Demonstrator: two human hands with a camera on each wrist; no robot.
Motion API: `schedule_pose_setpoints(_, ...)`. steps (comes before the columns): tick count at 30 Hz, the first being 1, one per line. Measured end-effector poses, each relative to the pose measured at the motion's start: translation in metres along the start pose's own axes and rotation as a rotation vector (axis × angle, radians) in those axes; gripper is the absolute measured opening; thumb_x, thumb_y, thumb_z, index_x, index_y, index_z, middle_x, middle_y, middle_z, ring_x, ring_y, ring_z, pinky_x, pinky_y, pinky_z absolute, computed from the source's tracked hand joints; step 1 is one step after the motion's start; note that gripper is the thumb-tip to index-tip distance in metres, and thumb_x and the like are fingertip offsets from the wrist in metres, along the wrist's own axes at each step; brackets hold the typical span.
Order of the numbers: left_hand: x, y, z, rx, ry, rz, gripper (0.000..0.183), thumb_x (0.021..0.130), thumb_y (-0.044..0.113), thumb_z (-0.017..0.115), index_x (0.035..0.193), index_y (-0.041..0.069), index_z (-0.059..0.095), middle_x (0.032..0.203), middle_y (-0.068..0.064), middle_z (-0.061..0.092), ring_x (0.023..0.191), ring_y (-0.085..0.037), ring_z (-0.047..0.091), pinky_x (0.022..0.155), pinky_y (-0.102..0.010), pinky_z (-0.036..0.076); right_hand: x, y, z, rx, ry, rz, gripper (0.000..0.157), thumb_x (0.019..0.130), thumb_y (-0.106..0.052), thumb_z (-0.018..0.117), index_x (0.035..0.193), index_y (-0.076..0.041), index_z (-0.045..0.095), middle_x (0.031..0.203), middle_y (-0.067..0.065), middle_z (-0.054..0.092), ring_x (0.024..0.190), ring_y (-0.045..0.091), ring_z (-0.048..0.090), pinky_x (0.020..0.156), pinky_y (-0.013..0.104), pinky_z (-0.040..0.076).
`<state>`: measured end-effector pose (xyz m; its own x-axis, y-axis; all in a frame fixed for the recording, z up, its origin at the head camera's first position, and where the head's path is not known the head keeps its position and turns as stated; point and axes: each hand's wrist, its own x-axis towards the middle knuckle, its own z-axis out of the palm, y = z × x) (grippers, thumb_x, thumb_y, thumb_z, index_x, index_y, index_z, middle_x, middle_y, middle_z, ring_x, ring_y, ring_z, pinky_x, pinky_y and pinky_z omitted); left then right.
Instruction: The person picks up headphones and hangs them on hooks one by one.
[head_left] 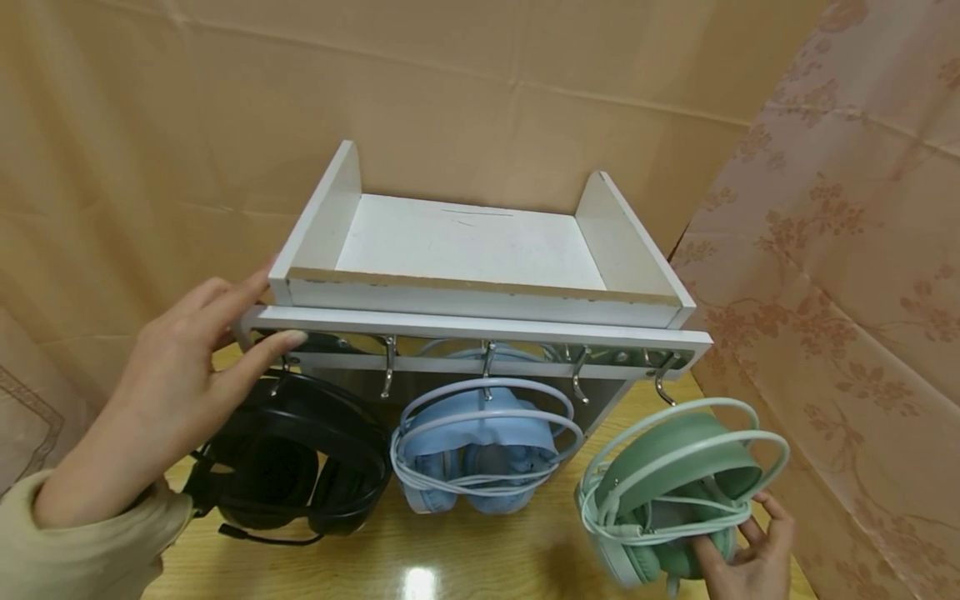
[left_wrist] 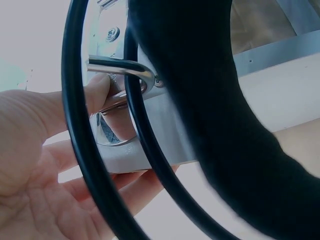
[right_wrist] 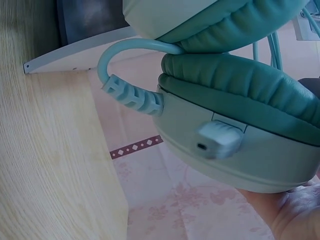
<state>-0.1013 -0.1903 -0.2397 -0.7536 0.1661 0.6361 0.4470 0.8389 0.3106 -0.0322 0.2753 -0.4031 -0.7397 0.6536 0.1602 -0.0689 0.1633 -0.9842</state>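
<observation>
My left hand [head_left: 180, 354] grips the left end of a white hook rack [head_left: 480, 322], thumb on its metal strip and fingers behind. Just below hangs a black headset [head_left: 322, 419] with a boom microphone; in the left wrist view its thin black band passes through a metal hook [left_wrist: 142, 75]. At the right, my right hand [head_left: 752, 554] holds green headphones [head_left: 678, 454] by the lower ear cup [right_wrist: 235, 145], their cable wound around them. The headphones' upper band is by the rightmost hook [head_left: 663, 382]; whether it hangs there I cannot tell.
Light blue headphones [head_left: 487, 421] with a wrapped cable hang from a middle hook. Hooks [head_left: 389, 367] on either side of them carry nothing. An open white shelf [head_left: 472, 242] tops the rack. Below is a wooden tabletop [head_left: 420, 550]; a floral cloth [head_left: 840, 250] stands at the right.
</observation>
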Motion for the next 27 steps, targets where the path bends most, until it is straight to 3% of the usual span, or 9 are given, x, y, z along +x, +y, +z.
schedule_pose_setpoints(7,0.0002,0.0000,0.0001,-0.003,0.006,0.005,0.057,0.078,0.020,0.074,0.129,0.006,0.054,0.084,-0.005,0.054,0.066,-0.008,0.036,0.053,-0.020,0.028,-0.0003,-0.0026,0.0030,0.012,0.006,-0.015,0.077,0.067,0.026,0.061,0.129,-0.013,0.036,0.095,-0.017,0.058,0.075,-0.011,0.061,0.049,0.012,0.048)
schedule_pose_setpoints(17,-0.0002,-0.0005,0.0004,0.002,0.011,0.008,0.058,0.077,0.018,0.075,0.130,0.007,0.054,0.083,-0.004,0.053,0.065,-0.007,0.036,0.053,-0.020,0.028,0.0022,-0.0019,0.0034,-0.027,-0.014,0.065,0.075,0.071,0.019,0.065,0.128,-0.019,0.034,0.095,-0.019,0.056,0.071,-0.009,0.061,0.048,0.014,0.048)
schedule_pose_setpoints(22,-0.0003,-0.0004,0.0004,0.009,0.005,0.008,0.059,0.077,0.018,0.075,0.131,0.007,0.053,0.086,-0.006,0.056,0.066,-0.012,0.043,0.054,-0.021,0.032,0.0037,-0.0009,0.0043,-0.019,-0.013,0.039,0.073,0.070,0.021,0.063,0.126,-0.018,0.035,0.094,-0.019,0.057,0.066,-0.008,0.062,0.048,0.013,0.048)
schedule_pose_setpoints(27,-0.0001,-0.0002,0.0006,-0.006,0.026,0.022,0.060,0.076,0.017,0.076,0.131,0.008,0.053,0.085,-0.004,0.056,0.067,-0.005,0.038,0.056,-0.017,0.029,0.0057,-0.0003,0.0057,-0.014,-0.017,0.022,0.073,0.069,0.022,0.063,0.125,-0.018,0.037,0.094,-0.019,0.058,0.065,-0.007,0.062,0.048,0.013,0.048)
